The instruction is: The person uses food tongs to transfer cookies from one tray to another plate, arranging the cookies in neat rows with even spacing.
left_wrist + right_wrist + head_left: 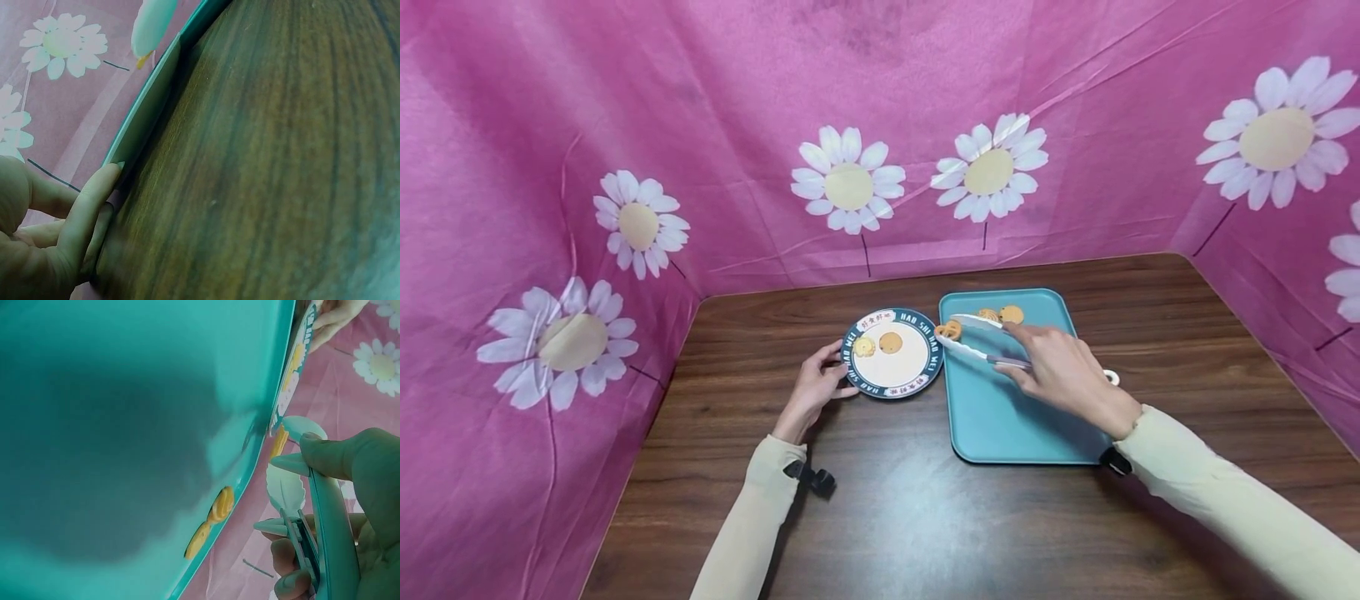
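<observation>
One cookie [954, 327], apparently in tongs [970, 351], between both hands [816, 385] [1066, 369]

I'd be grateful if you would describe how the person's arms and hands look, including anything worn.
The left sleeve and right sleeve are long, pale cream and plain, ending at the wrists. A small black device sits by the left cuff, and a black block by the right. The left hand and right hand are ungloved.
</observation>
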`<state>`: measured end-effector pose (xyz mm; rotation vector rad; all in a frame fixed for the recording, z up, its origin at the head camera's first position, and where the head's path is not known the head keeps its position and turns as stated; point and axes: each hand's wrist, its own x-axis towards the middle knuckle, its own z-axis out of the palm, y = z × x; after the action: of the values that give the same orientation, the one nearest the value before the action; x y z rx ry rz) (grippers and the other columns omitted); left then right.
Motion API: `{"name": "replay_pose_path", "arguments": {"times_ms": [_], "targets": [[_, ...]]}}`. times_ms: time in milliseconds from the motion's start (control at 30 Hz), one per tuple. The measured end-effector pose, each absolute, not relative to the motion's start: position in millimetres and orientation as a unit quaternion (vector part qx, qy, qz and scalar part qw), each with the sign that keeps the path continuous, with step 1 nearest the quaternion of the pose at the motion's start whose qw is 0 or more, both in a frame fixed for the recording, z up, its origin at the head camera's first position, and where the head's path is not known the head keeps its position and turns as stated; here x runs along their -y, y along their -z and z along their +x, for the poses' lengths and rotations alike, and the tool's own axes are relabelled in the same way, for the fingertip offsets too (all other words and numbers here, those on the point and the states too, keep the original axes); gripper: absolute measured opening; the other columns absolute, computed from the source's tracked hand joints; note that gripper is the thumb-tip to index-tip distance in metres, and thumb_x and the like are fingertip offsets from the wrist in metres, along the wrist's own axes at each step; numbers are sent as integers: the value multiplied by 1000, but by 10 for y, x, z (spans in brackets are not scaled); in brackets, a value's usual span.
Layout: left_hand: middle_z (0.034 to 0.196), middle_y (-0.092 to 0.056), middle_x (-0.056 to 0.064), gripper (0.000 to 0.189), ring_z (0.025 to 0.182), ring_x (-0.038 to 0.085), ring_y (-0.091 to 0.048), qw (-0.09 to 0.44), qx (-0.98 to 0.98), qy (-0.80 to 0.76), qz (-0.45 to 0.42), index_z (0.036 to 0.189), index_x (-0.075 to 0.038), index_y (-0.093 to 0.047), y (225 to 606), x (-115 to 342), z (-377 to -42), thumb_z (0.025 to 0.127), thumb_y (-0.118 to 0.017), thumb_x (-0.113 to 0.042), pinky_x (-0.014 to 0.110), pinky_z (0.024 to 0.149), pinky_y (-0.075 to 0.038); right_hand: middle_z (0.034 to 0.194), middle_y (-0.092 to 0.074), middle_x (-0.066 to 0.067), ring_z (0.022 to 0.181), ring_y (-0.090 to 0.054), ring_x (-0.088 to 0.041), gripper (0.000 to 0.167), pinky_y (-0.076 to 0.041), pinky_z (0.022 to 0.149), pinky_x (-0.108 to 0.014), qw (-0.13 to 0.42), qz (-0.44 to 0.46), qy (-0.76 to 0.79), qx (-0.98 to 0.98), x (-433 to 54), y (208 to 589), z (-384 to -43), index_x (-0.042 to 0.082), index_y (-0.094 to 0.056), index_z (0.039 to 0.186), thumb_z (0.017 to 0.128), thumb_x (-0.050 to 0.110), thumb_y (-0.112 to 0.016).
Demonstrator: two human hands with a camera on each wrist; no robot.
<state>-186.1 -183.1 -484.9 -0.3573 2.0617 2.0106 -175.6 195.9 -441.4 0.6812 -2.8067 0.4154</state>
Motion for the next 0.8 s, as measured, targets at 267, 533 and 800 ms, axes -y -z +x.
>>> {"name": "replay_pose_path", "arguments": {"times_ms": [267, 533, 800], "targets": [[143, -42, 22, 57, 107, 22, -61, 117, -703, -692, -118, 158, -8, -42, 4853, 1844, -1852, 104, -50, 6, 32, 84, -72, 95, -75, -15, 76, -64, -27, 63, -60, 52, -47, 106, 240, -140, 955, -1819, 4418, -1819, 7, -62, 138, 88, 41, -82], [141, -45, 23, 57, 100, 19, -63, 104, -706, -692, -109, 158, -4, -42, 4885, 1855, -1824, 103, -50, 9, 29, 78, -72, 93, -74, -15, 76, -64, -27, 65, -58, 46, -43, 92, 255, -124, 955, -1697, 4418, -1868, 6, -63, 137, 88, 43, -83], [141, -44, 23, 56, 102, 21, -64, 104, -709, -690, -104, 158, -5, -42, 4865, 1827, -1824, 104, -50, 6, 31, 81, -72, 106, -75, -19, 85, -68, -31, 68, -63, 53, -48, 93, 263, -106, 955, -1633, 4417, -1902, 4, -62, 140, 89, 43, -82]]}}
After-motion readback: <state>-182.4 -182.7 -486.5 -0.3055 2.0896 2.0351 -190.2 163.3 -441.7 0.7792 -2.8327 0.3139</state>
